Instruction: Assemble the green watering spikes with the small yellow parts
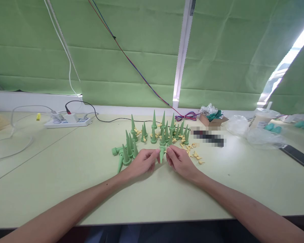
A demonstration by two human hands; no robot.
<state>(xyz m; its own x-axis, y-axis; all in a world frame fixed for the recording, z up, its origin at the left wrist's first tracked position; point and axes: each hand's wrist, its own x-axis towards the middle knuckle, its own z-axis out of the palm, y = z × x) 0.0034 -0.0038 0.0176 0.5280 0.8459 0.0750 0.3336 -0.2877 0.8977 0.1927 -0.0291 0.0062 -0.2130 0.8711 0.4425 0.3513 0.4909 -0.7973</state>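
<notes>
Between my two hands, a green cone-shaped piece points downward over the table. My left hand pinches it from the left. On its right side, the fingers of my right hand are pressed together at a small yellow part, most of which is hidden. Several green cones stand upright just beyond my hands, some with yellow parts on them. More cones are at the left, one lying on its side. Loose yellow pieces are scattered to the right of my right hand.
A white power strip with cables sits at the back left. Toward the back right are a cardboard box, plastic bags and a drink cup. A dark flat device lies at the far right. The table's front edge is near.
</notes>
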